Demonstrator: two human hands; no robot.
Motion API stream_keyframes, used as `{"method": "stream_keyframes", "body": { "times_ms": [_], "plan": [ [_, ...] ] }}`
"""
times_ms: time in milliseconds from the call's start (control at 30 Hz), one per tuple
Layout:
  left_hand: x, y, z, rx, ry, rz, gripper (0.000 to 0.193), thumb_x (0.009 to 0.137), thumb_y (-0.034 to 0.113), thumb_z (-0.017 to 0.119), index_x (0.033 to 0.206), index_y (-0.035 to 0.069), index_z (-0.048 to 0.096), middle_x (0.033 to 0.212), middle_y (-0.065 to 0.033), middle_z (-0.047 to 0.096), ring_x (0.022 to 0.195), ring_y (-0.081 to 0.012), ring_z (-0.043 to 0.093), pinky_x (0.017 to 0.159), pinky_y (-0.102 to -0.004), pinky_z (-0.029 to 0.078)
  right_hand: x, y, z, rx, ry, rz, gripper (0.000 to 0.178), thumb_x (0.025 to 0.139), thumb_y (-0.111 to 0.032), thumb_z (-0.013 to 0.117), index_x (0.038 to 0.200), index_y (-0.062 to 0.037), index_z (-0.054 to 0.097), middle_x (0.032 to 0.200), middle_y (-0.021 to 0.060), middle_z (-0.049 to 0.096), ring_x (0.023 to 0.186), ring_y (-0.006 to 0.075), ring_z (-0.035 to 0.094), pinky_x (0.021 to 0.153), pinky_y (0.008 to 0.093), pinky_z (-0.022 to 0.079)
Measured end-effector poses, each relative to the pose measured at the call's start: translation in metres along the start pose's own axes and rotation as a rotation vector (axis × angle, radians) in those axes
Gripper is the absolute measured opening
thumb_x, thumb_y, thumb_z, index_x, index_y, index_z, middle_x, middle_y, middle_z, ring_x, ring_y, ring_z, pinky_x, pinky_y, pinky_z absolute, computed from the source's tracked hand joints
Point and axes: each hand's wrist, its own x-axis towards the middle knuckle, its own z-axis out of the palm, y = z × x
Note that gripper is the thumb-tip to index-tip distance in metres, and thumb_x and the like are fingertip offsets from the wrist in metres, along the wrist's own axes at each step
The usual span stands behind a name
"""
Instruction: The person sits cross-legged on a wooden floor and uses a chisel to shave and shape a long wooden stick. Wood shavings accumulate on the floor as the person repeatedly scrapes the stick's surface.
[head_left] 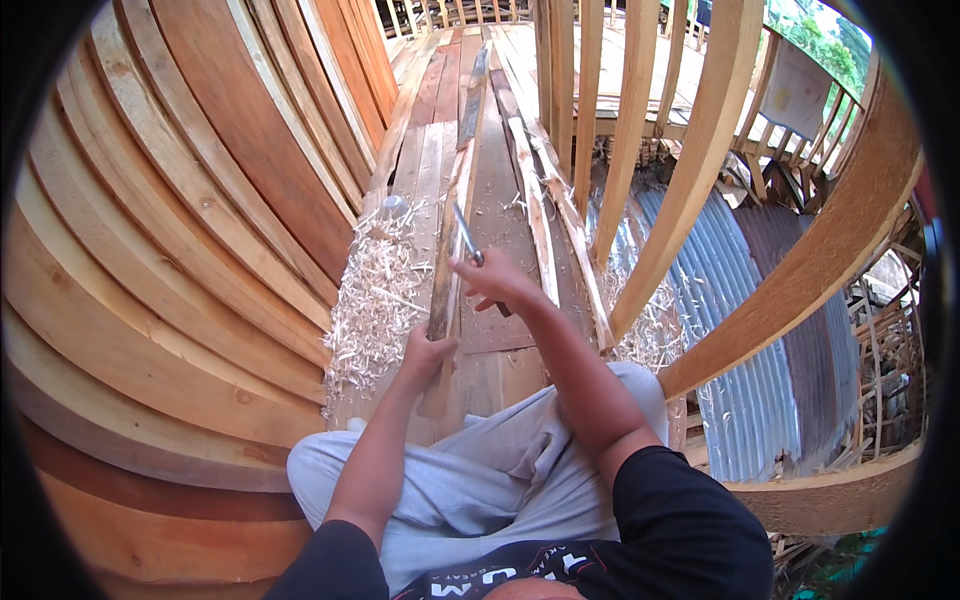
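My left hand (430, 352) is closed around the near end of a long, narrow wooden strip (441, 290). The strip runs away from me along the plank floor, with dark bark-like patches and paler shaved parts. Above and right of that hand, my right hand (497, 281) grips a knife (465, 230). Its handle is mostly hidden in the fingers. The blade points forward and slightly left, close over the strip; whether it touches cannot be made out. To the right, more long, partly pale strips (537, 225) lie on the floor.
Curled wood shavings (375, 300) are heaped left of the strip, with a grey rounded object (393, 207) among them. A plank wall (190, 230) rises on my left. Wooden posts (690, 170) line the right, with corrugated metal sheets (735, 320) below. My crossed legs (490, 470) are close in.
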Motion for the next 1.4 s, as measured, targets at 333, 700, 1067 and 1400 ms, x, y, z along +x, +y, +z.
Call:
{"method": "stream_keyframes", "body": {
  "times_ms": [333, 700, 1067, 1400],
  "plan": [
    [0.015, -0.028, -0.014, -0.02, 0.039, -0.105, 0.034, 0.074, 0.014, 0.069, 0.101, -0.002, 0.056, 0.078, -0.0079, 0.06, 0.059, -0.0158, 0.06, 0.053, -0.0306, 0.05, 0.01, 0.018, -0.034, -0.312, 0.083, 0.2, 0.037, 0.096, -0.028, 0.05, 0.098, 0.0081, 0.058, 0.065, 0.0149, 0.061, 0.053, 0.0246, 0.062, 0.046, 0.0386, 0.048],
    [0.027, -0.034, -0.024, -0.48, -0.248, -0.225, 0.051, 0.077, 0.022, 0.068, 0.119, -0.001, 0.052, 0.067, -0.003, 0.054, 0.052, -0.0129, 0.055, 0.048, -0.0257, 0.048, 0.002, 0.017, -0.03, -0.251, -0.102, 0.142, 0.031, 0.096, -0.03, 0.047, 0.1, -0.0009, 0.057, 0.061, 0.0074, 0.054, 0.049, 0.0166, 0.053, 0.042, 0.0338, 0.04],
    [-0.003, -0.029, -0.009, -0.59, -0.096, -0.395, 0.047, 0.08, 0.037, 0.062, 0.117, 0.008, 0.059, 0.073, -0.005, 0.055, 0.063, -0.0153, 0.059, 0.042, -0.0208, 0.047, -0.029, 0.012, -0.046, 0.255, -0.229, 0.066, 0.022, 0.099, -0.026, 0.049, 0.093, -0.0042, 0.051, 0.071, 0.0023, 0.05, 0.046, 0.0101, 0.043, 0.039, 0.0285, 0.035],
    [-0.009, 0.002, 0.033, -0.418, -0.135, -0.336, 0.037, 0.081, 0.039, 0.06, 0.099, 0.007, 0.059, 0.079, -0.0075, 0.055, 0.063, -0.0203, 0.056, 0.054, -0.0307, 0.047, -0.032, 0.037, -0.057, 0.667, -0.229, 0.203, 0.025, 0.098, -0.028, 0.038, 0.095, -0.0053, 0.048, 0.068, 0.0058, 0.049, 0.046, 0.0138, 0.039, 0.039, 0.03, 0.033]
  ]
}}
